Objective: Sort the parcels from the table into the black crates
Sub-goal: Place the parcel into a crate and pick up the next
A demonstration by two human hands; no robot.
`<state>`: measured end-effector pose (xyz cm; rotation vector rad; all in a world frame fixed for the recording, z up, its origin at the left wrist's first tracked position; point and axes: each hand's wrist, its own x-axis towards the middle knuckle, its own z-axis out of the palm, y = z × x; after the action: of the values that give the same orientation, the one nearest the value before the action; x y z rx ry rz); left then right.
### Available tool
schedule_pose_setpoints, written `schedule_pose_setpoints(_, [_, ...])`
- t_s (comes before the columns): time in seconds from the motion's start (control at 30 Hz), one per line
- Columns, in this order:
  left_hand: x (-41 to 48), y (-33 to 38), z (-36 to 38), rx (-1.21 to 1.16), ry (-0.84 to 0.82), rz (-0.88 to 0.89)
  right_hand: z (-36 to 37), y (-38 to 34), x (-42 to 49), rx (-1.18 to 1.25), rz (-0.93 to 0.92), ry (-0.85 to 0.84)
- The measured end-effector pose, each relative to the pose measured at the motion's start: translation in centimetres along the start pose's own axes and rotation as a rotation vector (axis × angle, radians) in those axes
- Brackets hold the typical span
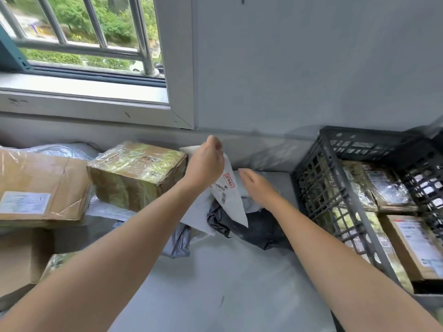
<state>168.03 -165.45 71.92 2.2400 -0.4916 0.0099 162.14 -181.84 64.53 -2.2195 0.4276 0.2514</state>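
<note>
- The step in hand looks like picking up one parcel from the pile to sort it.
- The left hand is closed tight on the top edge of a white mail bag. The bag hangs down from that hand, tilted, with its label facing us.
- The right hand is open, with its fingers held out flat. It holds nothing. It sits just beside the white bag, on the bag's right side, and I cannot tell if it touches it.
- Right under both hands lie more soft bags: a black bag and a grey bag, resting on the tabletop.
- To the left of the left hand sits a taped brown box. Further left is a big flat box.
- The black crate stands to the right of the right hand, near but apart. It already has some boxes inside.
- Next, I think the white bag needs to go to the right, over the crate wall, and be let go inside.
- The bag is thin and floppy, so the open hand may need to hold its lower part to stop it swinging or catching on the crate's edge.
</note>
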Motion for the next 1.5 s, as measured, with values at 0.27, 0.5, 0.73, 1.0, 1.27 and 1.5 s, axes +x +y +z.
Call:
schedule_pose_setpoints(0.27, [1.7,1.5,-4.6,-0.117,-0.058,-0.046,-1.0,-7.5,-2.2,-0.006,-0.26,0.222])
schedule_pose_setpoints(0.5, [2.1,-0.5,-8.8,0.208,0.12,0.053,-5.0,-10.9,-2.8,-0.142,-0.381,0.322])
schedule_pose_setpoints(0.73, [2.3,-2.1,-10.3,-0.108,-0.043,-0.034,-7.5,-13.1,-3.5,-0.03,-0.394,0.304])
schedule_pose_setpoints(1.0, [2.3,-2.8,-11.7,-0.121,0.002,-0.033,-7.1,-12.6,-4.0,-0.09,-0.27,0.235])
schedule_pose_setpoints(1.27, [-0.9,-3.9,-12.1,-0.369,0.303,-0.268,-7.2,-12.3,-5.2,0.255,-0.264,0.428])
schedule_pose_setpoints(1.5, [-3.9,-1.2,-11.6,-0.995,-0.091,-0.408,-8.6,-13.6,-7.7,0.374,-0.315,0.524])
